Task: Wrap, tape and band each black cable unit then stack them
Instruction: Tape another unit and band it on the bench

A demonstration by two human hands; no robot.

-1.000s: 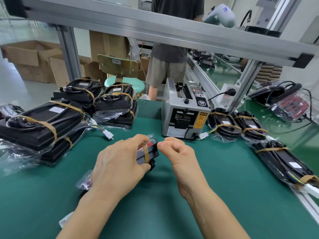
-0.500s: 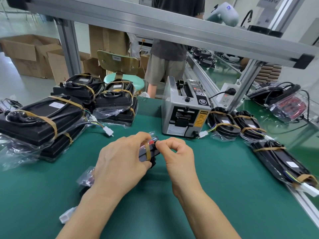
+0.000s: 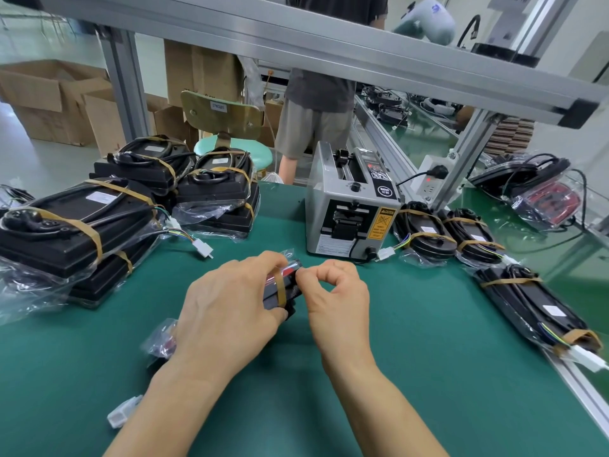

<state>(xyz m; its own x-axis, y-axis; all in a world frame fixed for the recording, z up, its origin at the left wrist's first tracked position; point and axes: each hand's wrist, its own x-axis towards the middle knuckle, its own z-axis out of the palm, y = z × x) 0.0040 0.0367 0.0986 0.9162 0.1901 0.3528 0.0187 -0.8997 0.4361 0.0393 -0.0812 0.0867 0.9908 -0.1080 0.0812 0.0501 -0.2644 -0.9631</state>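
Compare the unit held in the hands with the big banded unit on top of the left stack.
The held unit is lifted off the mat, gripped by the left hand and pinched by the right hand; the stacked unit rests on other units. The held unit shows one band; the stacked unit shows two. The held unit shows red; the stacked unit looks black. Both have tan bands and clear plastic wrap.

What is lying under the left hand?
A bagged black unit with a rubber band round its far end. The left hand covers its middle; bag plastic shows at the wrist.
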